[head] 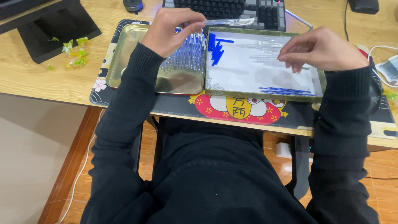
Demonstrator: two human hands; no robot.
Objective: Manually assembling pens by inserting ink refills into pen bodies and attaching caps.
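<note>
My left hand (pixel 172 31) hovers over a gold metal tray (pixel 124 54) and pinches a clear plastic pen barrel (pixel 224 21) that points right. A row of clear pen barrels (pixel 186 56) lies in that tray under the hand. My right hand (pixel 319 49) is over a white tray with a green rim (pixel 265 96), fingers curled down onto clear pen parts (pixel 265 52); whether it grips one is unclear. Blue pen caps (pixel 216 47) lie at the white tray's left end. Thin blue refills (pixel 286 91) lie near its front edge.
Both trays sit on a patterned desk mat (pixel 248 110) on a wooden desk (pixel 41 79). A keyboard (pixel 232 9) lies behind the trays. Green-wrapped sweets (pixel 74 52) lie at the left beside a black stand (pixel 54 29). A white cable (pixel 383 49) lies at the right.
</note>
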